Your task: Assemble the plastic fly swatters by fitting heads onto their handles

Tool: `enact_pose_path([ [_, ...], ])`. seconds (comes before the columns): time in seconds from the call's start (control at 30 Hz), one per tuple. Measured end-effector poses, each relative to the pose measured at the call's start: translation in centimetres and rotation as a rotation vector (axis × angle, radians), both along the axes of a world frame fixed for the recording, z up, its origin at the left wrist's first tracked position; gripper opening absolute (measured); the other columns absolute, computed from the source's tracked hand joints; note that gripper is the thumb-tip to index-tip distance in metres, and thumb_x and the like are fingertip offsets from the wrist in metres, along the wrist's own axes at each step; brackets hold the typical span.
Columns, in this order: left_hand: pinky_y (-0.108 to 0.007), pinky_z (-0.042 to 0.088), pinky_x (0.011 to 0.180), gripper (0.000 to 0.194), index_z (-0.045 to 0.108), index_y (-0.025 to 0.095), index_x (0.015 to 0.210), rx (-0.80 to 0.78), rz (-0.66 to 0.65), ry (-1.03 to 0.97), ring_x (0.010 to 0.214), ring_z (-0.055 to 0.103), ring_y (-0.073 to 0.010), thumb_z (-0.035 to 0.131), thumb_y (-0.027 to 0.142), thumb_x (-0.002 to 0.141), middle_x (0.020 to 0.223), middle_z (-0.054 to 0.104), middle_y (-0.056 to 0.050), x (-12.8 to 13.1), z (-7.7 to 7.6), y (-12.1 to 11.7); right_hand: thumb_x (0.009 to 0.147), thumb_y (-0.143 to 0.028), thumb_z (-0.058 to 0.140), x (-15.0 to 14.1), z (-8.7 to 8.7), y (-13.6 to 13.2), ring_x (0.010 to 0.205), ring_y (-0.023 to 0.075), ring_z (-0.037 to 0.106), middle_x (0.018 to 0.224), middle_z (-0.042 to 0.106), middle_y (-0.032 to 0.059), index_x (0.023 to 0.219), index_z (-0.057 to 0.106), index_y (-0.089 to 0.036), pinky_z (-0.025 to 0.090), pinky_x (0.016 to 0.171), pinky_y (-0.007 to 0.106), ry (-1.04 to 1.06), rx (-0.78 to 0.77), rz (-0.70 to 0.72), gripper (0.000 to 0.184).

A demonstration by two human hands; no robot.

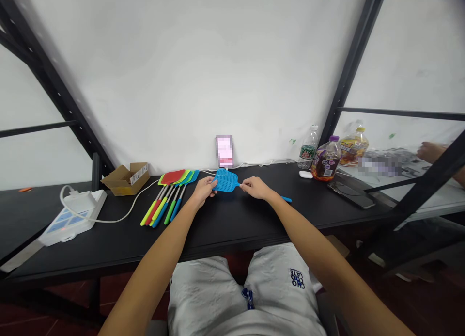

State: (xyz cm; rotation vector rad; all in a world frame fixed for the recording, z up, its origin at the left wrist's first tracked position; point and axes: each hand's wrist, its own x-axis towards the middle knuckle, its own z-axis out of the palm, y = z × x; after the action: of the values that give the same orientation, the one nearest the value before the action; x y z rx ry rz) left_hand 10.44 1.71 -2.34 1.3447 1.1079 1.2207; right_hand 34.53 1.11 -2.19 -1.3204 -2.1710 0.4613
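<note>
Both hands hold a blue fly swatter (226, 181) just above the black table. My left hand (206, 188) pinches the left edge of its perforated head. At the neck, on the other side of the head, the fingers of my right hand (253, 186) are closed. A blue handle end (286, 199) shows beyond my right forearm, in line with the neck; the stretch between is hidden. Left of my hands lies a row of fly swatters (173, 177) with red, yellow, green and blue heads, their handles toward me.
Behind the swatter a phone (224, 152) leans on the wall. At left are an open cardboard box (127, 179) and a power strip (74, 217). Bottles (327, 159), a white case (305, 174) and a dark phone (350, 194) stand or lie right. Another person's hand (430, 152) shows far right.
</note>
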Motion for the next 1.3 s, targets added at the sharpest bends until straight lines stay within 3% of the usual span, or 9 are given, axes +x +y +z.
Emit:
enact_pose_path([
  [0.13, -0.017, 0.028, 0.036, 0.023, 0.056, 0.013, 0.085, 0.016, 0.025, 0.011, 0.044, 0.049, -0.0072, 0.070, 0.030, 0.076, 0.059, 0.056, 0.002, -0.1, -0.2, 0.2, 0.088, -0.043, 0.051, 0.1, -0.1, 0.1, 0.057, 0.0111, 0.047, 0.062, 0.057, -0.0003, 0.069, 0.064, -0.017, 0.032, 0.056, 0.023, 0.003, -0.019, -0.032, 0.035],
  [0.37, -0.017, 0.029, 0.037, 0.017, 0.055, 0.014, 0.084, -0.013, 0.193, 0.008, 0.044, 0.048, -0.0069, 0.065, 0.025, 0.079, 0.059, 0.054, 0.002, -1.1, 0.0, 0.7, 0.088, -0.056, 0.048, 0.4, 0.3, -0.3, 0.053, 0.0116, 0.044, 0.054, 0.050, -0.0005, 0.056, 0.055, -0.018, 0.027, 0.053, 0.025, -0.046, 0.043, -0.182, 0.050],
  [0.63, -0.017, 0.029, 0.037, 0.019, 0.056, 0.013, 0.083, -0.018, 0.102, 0.028, 0.043, 0.049, -0.0071, 0.068, 0.028, 0.077, 0.058, 0.054, 0.002, -0.8, 0.0, 0.4, 0.079, -0.039, 0.063, 0.0, 0.2, -0.3, 0.063, 0.0128, 0.052, 0.066, 0.062, 0.0013, 0.069, 0.066, -0.019, 0.032, 0.058, 0.023, -0.056, 0.067, -0.151, 0.023],
  [0.9, -0.017, 0.028, 0.036, 0.025, 0.057, 0.014, 0.079, -0.012, 0.036, 0.012, 0.042, 0.049, -0.0073, 0.073, 0.033, 0.074, 0.055, 0.054, 0.002, -0.3, 0.1, 0.0, 0.079, -0.036, 0.061, -0.2, -0.1, -0.2, 0.060, 0.0120, 0.051, 0.064, 0.061, 0.0008, 0.070, 0.068, -0.018, 0.031, 0.057, 0.023, -0.059, 0.056, -0.128, 0.021],
  [1.3, -0.017, 0.028, 0.036, 0.025, 0.056, 0.014, 0.080, -0.009, 0.044, 0.032, 0.042, 0.047, -0.0071, 0.072, 0.032, 0.074, 0.055, 0.053, 0.003, -0.2, 0.1, -0.2, 0.077, -0.030, 0.060, -0.3, 0.1, -0.4, 0.061, 0.0127, 0.052, 0.063, 0.061, 0.0006, 0.069, 0.067, -0.019, 0.034, 0.058, 0.023, -0.051, 0.078, -0.126, 0.016],
])
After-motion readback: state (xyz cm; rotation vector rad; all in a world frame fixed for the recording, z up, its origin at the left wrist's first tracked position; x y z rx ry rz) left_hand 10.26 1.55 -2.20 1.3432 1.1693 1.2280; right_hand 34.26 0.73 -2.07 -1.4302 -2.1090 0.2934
